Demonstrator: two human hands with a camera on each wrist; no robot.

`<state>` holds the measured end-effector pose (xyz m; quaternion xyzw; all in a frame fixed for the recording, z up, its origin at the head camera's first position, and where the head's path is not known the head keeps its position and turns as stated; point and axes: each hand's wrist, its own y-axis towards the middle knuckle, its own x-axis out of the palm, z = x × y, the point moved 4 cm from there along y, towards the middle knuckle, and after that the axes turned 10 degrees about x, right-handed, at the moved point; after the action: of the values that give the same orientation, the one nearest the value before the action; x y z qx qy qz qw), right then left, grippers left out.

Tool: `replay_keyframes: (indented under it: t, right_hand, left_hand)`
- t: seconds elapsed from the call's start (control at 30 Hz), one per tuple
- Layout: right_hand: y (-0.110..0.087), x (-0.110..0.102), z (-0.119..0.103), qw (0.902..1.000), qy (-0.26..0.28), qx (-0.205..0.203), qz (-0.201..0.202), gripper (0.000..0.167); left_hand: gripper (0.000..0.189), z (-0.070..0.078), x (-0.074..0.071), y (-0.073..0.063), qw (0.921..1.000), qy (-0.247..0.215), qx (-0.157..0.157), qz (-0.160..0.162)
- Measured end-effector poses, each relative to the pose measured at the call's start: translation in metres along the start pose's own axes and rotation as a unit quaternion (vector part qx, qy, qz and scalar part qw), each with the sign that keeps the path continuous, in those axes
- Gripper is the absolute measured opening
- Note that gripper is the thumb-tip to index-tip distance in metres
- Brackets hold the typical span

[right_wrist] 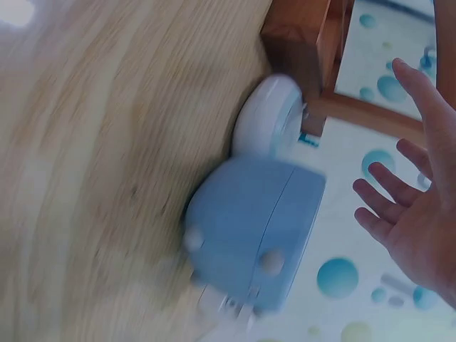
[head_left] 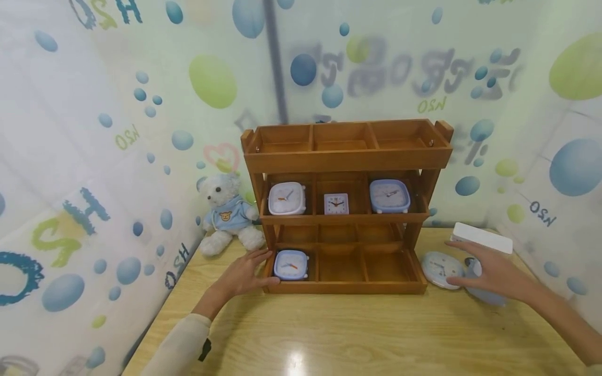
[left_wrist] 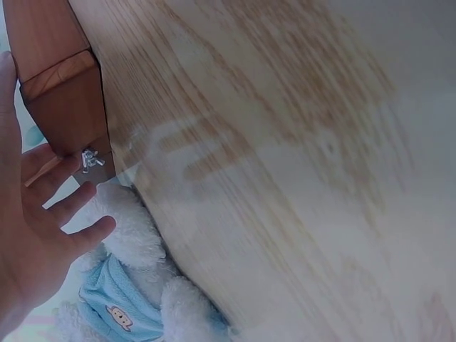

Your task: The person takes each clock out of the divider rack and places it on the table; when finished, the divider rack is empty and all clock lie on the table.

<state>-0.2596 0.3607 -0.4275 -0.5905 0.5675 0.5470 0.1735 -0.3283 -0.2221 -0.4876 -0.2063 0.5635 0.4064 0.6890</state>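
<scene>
My left hand [head_left: 241, 275] rests with spread fingers at the lower left end of a brown wooden tiered rack [head_left: 348, 287], by a small blue alarm clock [head_left: 291, 265] in the bottom left compartment. To the right of the rack, my right hand [head_left: 494, 271] hovers with fingers extended and holds nothing. Below it are a round white clock [head_left: 441, 269] and a blue clock [right_wrist: 249, 221], partly hidden by the hand in the head view. The middle tier carries a white clock [head_left: 287, 198], a small square clock [head_left: 336, 204] and a blue-rimmed clock [head_left: 390, 196].
A white teddy bear [head_left: 230, 215] in a blue hoodie sits left of the rack. Behind the right hand lies a white box [head_left: 484, 238]. The wooden table [head_left: 357, 334] is enclosed by patterned curtains [head_left: 141, 115].
</scene>
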Motion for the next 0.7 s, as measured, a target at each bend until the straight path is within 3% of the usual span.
replay_keyframes:
  t: [0.23,0.5,0.7]
  right_hand:
    - [0.018,0.02,-0.031,0.9977,0.018,0.03,-0.059,0.083]
    - [0.045,0.048,-0.066,0.9958,0.028,0.002,-0.088,0.084]
    - [0.063,0.067,-0.088,0.9935,0.049,0.005,-0.103,0.085]
  left_hand:
    - [0.099,0.0,0.001,-0.001,1.0,-0.004,-0.006,-0.006]
    - [0.099,-0.001,0.001,-0.003,0.9999,-0.004,-0.01,-0.004]
    - [0.098,0.0,0.0,-0.001,1.0,-0.008,0.004,0.002]
